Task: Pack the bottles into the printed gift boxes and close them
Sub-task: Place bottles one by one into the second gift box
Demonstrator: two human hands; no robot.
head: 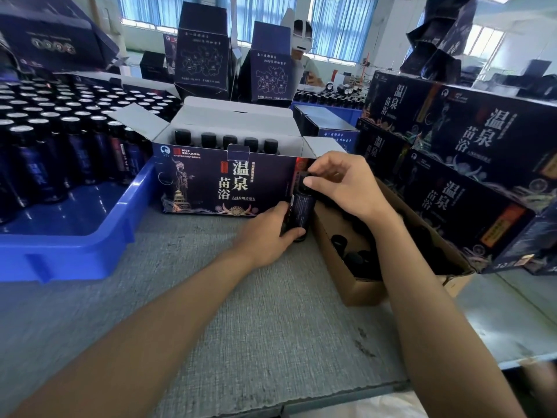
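On the grey table (241, 297) at frame centre, we are holding one bottle (301, 206) upright just right of the open gift box (226, 182), left hand (265, 233) gripping its lower body, right hand (346, 185) pinching its cap; next, we judge, it is needing a lift over the box wall.

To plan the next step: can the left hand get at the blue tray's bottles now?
Likely not yet: the left hand grips a bottle by the gift box, though the way to the blue tray looks free.
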